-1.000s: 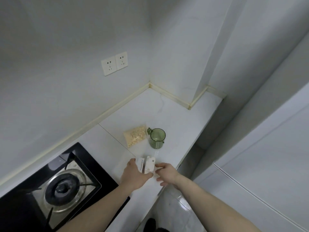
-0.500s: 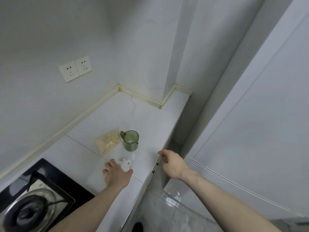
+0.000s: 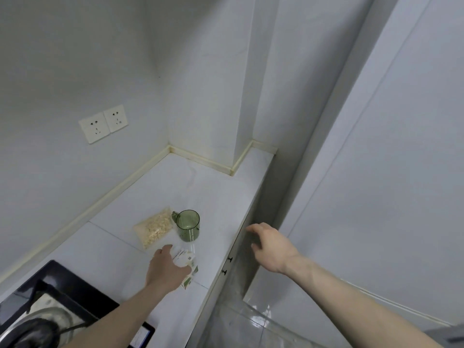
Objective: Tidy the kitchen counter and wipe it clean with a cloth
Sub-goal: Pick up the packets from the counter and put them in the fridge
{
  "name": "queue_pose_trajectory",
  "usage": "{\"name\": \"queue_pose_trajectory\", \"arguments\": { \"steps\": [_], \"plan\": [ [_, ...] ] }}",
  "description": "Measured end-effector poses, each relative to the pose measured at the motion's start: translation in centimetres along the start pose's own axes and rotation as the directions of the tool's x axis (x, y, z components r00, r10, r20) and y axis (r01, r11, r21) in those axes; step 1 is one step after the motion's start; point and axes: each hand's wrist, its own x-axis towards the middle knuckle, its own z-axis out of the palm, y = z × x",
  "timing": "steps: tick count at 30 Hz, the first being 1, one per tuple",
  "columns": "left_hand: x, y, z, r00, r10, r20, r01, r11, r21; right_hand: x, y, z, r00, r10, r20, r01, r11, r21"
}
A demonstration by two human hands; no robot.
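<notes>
Packets low in the frame, just left of centre, pinned flat on the counter under the left hand, fingers curled over them in a loose grip; white wrappers with green print, thin and flat, long axis running up-left to down-right, one corner poking out below the palm toward the counter's front edge. Clearly nearer the left hand than the right, so lifting them likely falls to the left. Right hand at centre-right, out past the counter's front edge, fingers spread and relaxed, holding nothing, well apart from the packets. Just above the left fingertips, bag of pale flakes lying flat, clear plastic, tilted the same diagonal way. Beside it on its right, touching or nearly so, green cup, upright, see-through, handle turned toward the bag. Farther up the frame, bare white counter running into the corner. No cloth in view, so wiping seems some way off yet. Hob at lower left, sockets on the wall at upper left.
</notes>
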Motion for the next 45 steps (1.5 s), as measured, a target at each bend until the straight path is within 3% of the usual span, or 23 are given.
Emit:
{"name": "queue_pose_trajectory", "arguments": {
  "steps": [4,9,15,18,25,35,45],
  "plan": [
    [-0.6,4.0,-2.0,0.986,0.161,-0.032,-0.162,0.986,-0.030,0.3,0.8,-4.2,0.987,-0.078,-0.142,0.039,0.965,-0.260],
    [-0.1,9.8,-5.1,0.935,0.349,-0.067,-0.353,0.935,-0.043,1.8,1.1,-9.5,0.972,-0.124,-0.200,-0.038,0.755,-0.655],
    [-0.9,14.9,-8.4,0.880,0.462,-0.111,-0.467,0.884,-0.020,3.1,0.3,-12.0,0.992,0.097,-0.081,-0.115,0.416,-0.902],
    [-1.2,16.0,-9.5,0.861,0.495,-0.121,-0.499,0.866,-0.010,3.8,-0.1,-11.6,0.976,0.201,-0.087,-0.151,0.328,-0.933],
    [-1.0,16.2,-10.8,0.850,0.512,-0.125,-0.521,0.852,-0.049,4.2,0.0,-10.9,0.976,0.178,-0.128,-0.183,0.340,-0.922],
    [-0.3,13.9,-11.1,0.858,0.509,-0.071,-0.513,0.856,-0.069,2.1,-1.1,-9.0,0.989,0.136,-0.062,-0.108,0.364,-0.925],
    [-4.4,12.3,-10.7,0.857,0.514,-0.033,-0.515,0.856,-0.051,-6.2,-5.7,-5.7,0.992,0.124,0.034,-0.043,0.569,-0.821]
  ]
}}
